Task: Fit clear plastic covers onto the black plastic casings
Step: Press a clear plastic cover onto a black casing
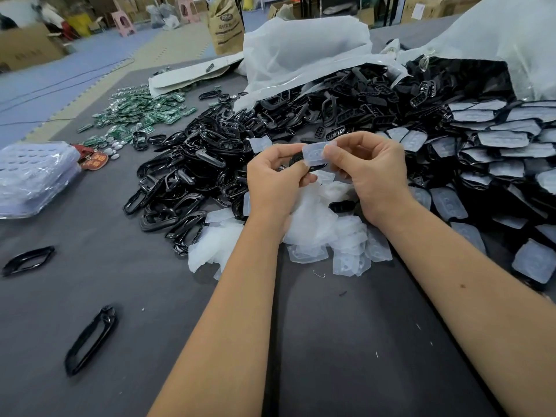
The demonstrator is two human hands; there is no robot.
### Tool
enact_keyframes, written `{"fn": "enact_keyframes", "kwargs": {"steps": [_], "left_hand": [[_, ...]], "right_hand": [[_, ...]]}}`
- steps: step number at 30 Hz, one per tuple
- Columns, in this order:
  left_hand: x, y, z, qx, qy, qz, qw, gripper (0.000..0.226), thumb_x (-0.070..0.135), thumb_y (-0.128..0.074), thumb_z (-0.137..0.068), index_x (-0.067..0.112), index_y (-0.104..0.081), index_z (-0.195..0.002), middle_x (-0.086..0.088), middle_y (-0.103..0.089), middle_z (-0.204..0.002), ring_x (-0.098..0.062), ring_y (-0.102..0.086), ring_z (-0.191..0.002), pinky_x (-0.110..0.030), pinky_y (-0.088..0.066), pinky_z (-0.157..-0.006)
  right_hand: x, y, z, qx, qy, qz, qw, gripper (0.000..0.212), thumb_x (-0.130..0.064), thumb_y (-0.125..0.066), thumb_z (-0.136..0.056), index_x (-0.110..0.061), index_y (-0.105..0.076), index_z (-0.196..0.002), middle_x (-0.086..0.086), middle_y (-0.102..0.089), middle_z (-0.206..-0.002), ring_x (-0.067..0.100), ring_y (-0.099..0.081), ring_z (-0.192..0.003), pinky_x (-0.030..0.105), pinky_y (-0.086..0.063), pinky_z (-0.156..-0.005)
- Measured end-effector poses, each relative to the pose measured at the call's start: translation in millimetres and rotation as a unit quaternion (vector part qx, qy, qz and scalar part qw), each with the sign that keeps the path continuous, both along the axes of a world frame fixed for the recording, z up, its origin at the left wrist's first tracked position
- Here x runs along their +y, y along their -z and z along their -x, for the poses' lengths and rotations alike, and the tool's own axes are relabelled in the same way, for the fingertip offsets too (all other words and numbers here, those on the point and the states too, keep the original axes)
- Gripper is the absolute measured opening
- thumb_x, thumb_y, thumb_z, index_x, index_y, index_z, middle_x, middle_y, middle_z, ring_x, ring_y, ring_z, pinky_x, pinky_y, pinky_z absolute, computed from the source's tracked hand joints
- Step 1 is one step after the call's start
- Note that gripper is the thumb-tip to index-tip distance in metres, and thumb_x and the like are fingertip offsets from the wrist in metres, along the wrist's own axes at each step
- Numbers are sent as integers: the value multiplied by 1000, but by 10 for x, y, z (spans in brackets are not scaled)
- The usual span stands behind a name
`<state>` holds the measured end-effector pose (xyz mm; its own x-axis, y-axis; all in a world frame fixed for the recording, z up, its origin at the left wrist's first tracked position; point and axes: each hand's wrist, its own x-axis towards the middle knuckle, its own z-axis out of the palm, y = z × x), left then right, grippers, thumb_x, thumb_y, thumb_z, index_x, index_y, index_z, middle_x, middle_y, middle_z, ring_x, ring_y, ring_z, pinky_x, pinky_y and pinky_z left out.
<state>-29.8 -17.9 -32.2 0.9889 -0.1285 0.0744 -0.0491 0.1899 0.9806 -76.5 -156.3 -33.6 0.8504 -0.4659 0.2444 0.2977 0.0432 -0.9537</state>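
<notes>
My left hand point(275, 179) grips a black plastic casing point(296, 162), mostly hidden behind its fingers. My right hand point(371, 168) pinches a clear plastic cover point(314, 153) by its right end and holds it against the casing's top. Both are raised above a heap of loose clear covers point(313, 233) in the middle of the grey table. A large pile of black casings point(204, 164) spreads to the left and behind. Rows of casings with covers on them point(499, 152) lie stacked at the right.
Green circuit boards point(138, 115) lie scattered at the back left. A wrapped stack of clear trays point(33, 179) sits at the left edge. Two loose black frames point(90, 341) lie on the near left table. White plastic bags point(301, 49) stand behind the piles.
</notes>
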Motion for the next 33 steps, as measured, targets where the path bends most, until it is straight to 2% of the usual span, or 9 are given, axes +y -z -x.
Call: {"fn": "enact_keyframes", "kwargs": {"steps": [2,5,9,13,17,21,25,29,33], "left_hand": [[3,-5,1,2,9,9,1000,26,-16,-62,-86,1,-75,-102,-26,-74,-102,-20,-69,-59,-22,-56,-64],[6,-12,-1,12,23,22,999,26,-13,-58,-90,1,-75,-101,-21,-76,-96,-21,-69,-59,-24,-58,-64],[9,-35,4,35,22,65,997,26,3,-51,-97,-1,-77,-99,-23,-74,-96,-23,-68,-61,-25,-58,-58],[16,-33,10,32,22,69,997,32,12,-47,-101,1,-77,-97,-18,-74,-101,-27,-70,-61,-30,-61,-62],[18,-49,28,27,29,58,998,32,11,-48,-100,3,-78,-94,-13,-76,-92,-29,-69,-61,-27,-57,-56],[15,-58,42,24,35,53,998,31,10,-49,-100,4,-78,-93,-18,-74,-96,-29,-69,-60,-26,-56,-55],[14,-58,37,24,42,55,997,30,8,-50,-100,4,-78,-93,-19,-73,-90,-29,-68,-61,-27,-57,-57],[14,-58,37,20,40,47,998,28,5,-51,-99,2,-78,-96,-31,-72,-102,-28,-69,-63,-27,-57,-58],[10,-45,43,-1,45,26,999,25,-3,-56,-95,8,-78,-92,-21,-74,-94,-25,-70,-67,-27,-59,-62]], "right_hand": [[9,1,-1,1,1,10,1000,8,-6,-82,-86,-7,-75,-86,1,-74,-74,10,-65,-62,20,-52,-58],[11,-4,5,10,5,9,1000,7,-7,-82,-87,-10,-76,-85,0,-73,-73,10,-64,-62,21,-53,-58],[-8,-21,22,6,-28,-1,1000,4,-8,-80,-89,-9,-77,-87,-1,-71,-66,11,-59,-58,22,-50,-56],[18,-2,6,11,-2,36,999,6,-6,-82,-87,-5,-76,-85,2,-69,-66,9,-56,-53,21,-46,-52],[28,19,-8,20,34,68,997,11,-10,-86,-84,-9,-75,-81,8,-73,-70,7,-61,-53,16,-47,-51],[29,35,-21,23,56,78,995,13,-13,-87,-83,-12,-74,-78,7,-75,-70,7,-63,-53,16,-47,-49],[27,42,-25,24,70,90,993,15,-16,-87,-83,-15,-74,-76,5,-75,-69,8,-65,-53,16,-47,-48],[26,49,-32,24,79,103,991,16,-19,-87,-83,-18,-73,-74,3,-75,-69,10,-66,-53,17,-48,-49],[14,55,-45,27,91,130,987,17,-23,-86,-82,-21,-73,-72,-1,-75,-67,12,-68,-54,20,-50,-51]]}}
